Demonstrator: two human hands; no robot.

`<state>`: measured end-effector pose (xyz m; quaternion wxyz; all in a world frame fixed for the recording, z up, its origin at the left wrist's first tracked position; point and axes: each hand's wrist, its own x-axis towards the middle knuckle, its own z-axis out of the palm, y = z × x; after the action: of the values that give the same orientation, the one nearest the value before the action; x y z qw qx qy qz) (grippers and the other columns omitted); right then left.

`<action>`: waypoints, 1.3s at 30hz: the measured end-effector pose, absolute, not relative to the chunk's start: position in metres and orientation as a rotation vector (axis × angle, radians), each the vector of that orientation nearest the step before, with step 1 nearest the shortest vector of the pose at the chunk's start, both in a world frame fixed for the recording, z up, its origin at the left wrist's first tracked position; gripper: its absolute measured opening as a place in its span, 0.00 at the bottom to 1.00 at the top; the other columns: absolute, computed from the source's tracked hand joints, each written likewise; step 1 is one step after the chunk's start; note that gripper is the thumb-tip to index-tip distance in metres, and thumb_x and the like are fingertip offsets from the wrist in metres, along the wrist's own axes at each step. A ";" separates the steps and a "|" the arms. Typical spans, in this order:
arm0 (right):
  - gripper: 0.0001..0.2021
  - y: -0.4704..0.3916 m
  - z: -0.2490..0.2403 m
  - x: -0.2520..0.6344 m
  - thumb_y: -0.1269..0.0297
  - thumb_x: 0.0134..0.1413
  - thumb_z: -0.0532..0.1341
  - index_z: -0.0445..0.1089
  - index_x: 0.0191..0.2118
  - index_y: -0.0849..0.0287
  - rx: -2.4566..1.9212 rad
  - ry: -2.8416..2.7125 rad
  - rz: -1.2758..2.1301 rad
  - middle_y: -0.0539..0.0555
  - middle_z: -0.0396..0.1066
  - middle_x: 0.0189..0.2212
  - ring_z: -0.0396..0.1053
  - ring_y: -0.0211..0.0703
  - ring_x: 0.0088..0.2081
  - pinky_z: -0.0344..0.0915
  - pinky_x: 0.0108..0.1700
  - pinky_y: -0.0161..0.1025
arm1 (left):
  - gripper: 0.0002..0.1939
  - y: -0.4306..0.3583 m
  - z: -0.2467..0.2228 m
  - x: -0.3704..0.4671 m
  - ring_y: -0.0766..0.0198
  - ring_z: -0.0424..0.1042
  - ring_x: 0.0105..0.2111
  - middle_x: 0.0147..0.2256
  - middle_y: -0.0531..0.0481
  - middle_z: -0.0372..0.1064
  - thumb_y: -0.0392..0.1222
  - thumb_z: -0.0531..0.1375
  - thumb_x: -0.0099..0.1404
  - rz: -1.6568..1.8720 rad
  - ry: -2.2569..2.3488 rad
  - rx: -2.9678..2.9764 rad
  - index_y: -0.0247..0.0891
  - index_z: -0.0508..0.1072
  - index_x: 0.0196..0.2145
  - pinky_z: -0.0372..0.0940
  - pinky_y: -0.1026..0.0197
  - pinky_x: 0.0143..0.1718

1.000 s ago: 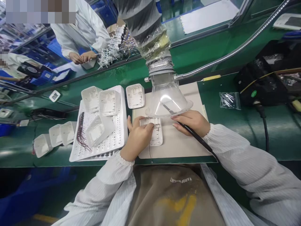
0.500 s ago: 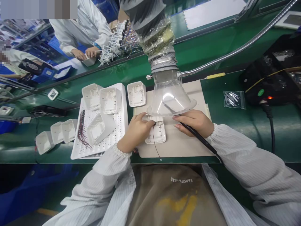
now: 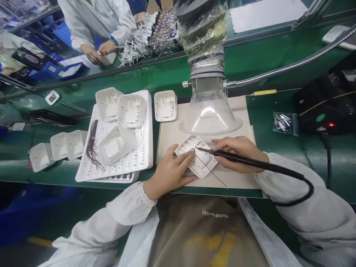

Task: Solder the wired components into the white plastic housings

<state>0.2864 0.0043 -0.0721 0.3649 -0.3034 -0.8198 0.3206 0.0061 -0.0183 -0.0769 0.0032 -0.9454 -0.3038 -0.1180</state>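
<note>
A shallow white plastic housing [image 3: 204,167] lies tilted in its outline on the beige board [image 3: 169,135]. My left hand [image 3: 172,168] grips its left side, the fingers pressing a small round dark-rimmed part [image 3: 192,150] inside it. From that part a thin dark wire [image 3: 213,172] trails toward the board's front edge. My right hand [image 3: 240,154] is closed around a black soldering iron [image 3: 232,156]. The iron's tip reaches over the housing, close to the round part; whether it touches is too small to tell.
A clear fume hood [image 3: 210,116] hangs just beyond the housing. On the left, a perforated white tray [image 3: 141,155] carries several white boxes and a bundle of dark red wires [image 3: 93,146]. A bagged set of metal pieces [image 3: 285,123] lies right. Across the bench, a co-worker's hands [image 3: 97,53] hold a white part.
The housing has turned and come out from under the hood toward me. My right hand has brought the iron's tip out from behind the hood, pointing left over the housing.
</note>
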 end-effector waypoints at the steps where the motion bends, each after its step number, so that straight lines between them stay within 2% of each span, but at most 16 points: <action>1: 0.06 0.005 -0.074 0.285 0.64 0.61 0.63 0.69 0.43 0.55 -0.768 -2.153 0.818 0.43 0.73 0.23 0.71 0.35 0.22 0.74 0.53 0.43 | 0.35 -0.019 -0.081 0.006 0.36 0.68 0.52 0.52 0.33 0.72 0.60 0.63 0.64 -0.398 -0.956 -2.957 0.29 0.67 0.58 0.62 0.31 0.56; 3: 0.04 0.005 -0.077 0.281 0.64 0.61 0.62 0.70 0.41 0.56 -0.749 -2.217 0.761 0.46 0.75 0.27 0.74 0.36 0.26 0.73 0.54 0.44 | 0.37 -0.020 -0.088 0.007 0.36 0.68 0.53 0.55 0.33 0.71 0.64 0.63 0.63 -0.434 -0.949 -2.951 0.30 0.67 0.57 0.60 0.29 0.58; 6: 0.03 0.004 -0.082 0.277 0.65 0.63 0.60 0.71 0.40 0.55 -0.740 -2.255 0.675 0.48 0.77 0.30 0.76 0.37 0.29 0.75 0.50 0.39 | 0.36 -0.021 -0.098 0.007 0.40 0.70 0.53 0.55 0.33 0.71 0.62 0.63 0.64 -0.505 -0.915 -2.944 0.32 0.66 0.58 0.57 0.28 0.60; 10: 0.07 0.000 -0.089 0.274 0.66 0.64 0.57 0.72 0.36 0.55 -0.767 -2.344 0.616 0.49 0.78 0.32 0.75 0.38 0.31 0.74 0.43 0.35 | 0.38 -0.022 -0.106 0.008 0.43 0.72 0.52 0.53 0.31 0.72 0.59 0.62 0.66 -0.612 -0.898 -2.931 0.29 0.60 0.63 0.55 0.28 0.61; 14: 0.08 -0.001 -0.088 0.272 0.65 0.66 0.56 0.72 0.36 0.55 -0.797 -2.394 0.594 0.51 0.77 0.32 0.75 0.39 0.31 0.73 0.39 0.36 | 0.43 -0.021 -0.108 0.009 0.42 0.71 0.52 0.54 0.31 0.72 0.57 0.63 0.66 -0.662 -0.910 -2.942 0.27 0.54 0.67 0.55 0.28 0.61; 18: 0.08 0.000 -0.079 0.269 0.69 0.65 0.56 0.70 0.35 0.56 -0.750 -2.359 0.576 0.51 0.75 0.29 0.73 0.39 0.29 0.72 0.38 0.37 | 0.45 -0.020 -0.107 0.009 0.37 0.70 0.52 0.51 0.30 0.73 0.56 0.65 0.63 -0.686 -0.953 -2.936 0.24 0.54 0.66 0.58 0.28 0.59; 25: 0.07 0.000 -0.074 0.264 0.72 0.65 0.56 0.69 0.35 0.58 -0.742 -2.337 0.632 0.53 0.75 0.31 0.73 0.39 0.32 0.71 0.36 0.36 | 0.42 -0.018 -0.100 0.013 0.39 0.72 0.48 0.47 0.33 0.75 0.55 0.65 0.63 -0.722 -1.008 -2.956 0.28 0.57 0.65 0.61 0.30 0.56; 31: 0.07 -0.002 -0.074 0.264 0.72 0.65 0.57 0.69 0.35 0.59 -0.767 -2.347 0.631 0.52 0.72 0.29 0.71 0.38 0.31 0.73 0.39 0.36 | 0.43 -0.016 -0.097 0.014 0.38 0.70 0.50 0.47 0.32 0.75 0.56 0.66 0.62 -0.742 -1.000 -2.967 0.24 0.58 0.63 0.62 0.31 0.55; 39: 0.08 -0.002 -0.074 0.265 0.71 0.67 0.55 0.70 0.35 0.60 -0.772 -2.373 0.628 0.51 0.70 0.27 0.70 0.37 0.29 0.70 0.33 0.36 | 0.42 -0.015 -0.096 0.015 0.39 0.70 0.50 0.47 0.33 0.75 0.55 0.67 0.62 -0.754 -0.995 -2.964 0.24 0.59 0.62 0.62 0.32 0.55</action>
<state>0.2651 -0.0020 -0.0742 0.2805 -0.2880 -0.8852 0.2341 0.0153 -0.0150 -0.0964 -0.0370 -0.9210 -0.3091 -0.2344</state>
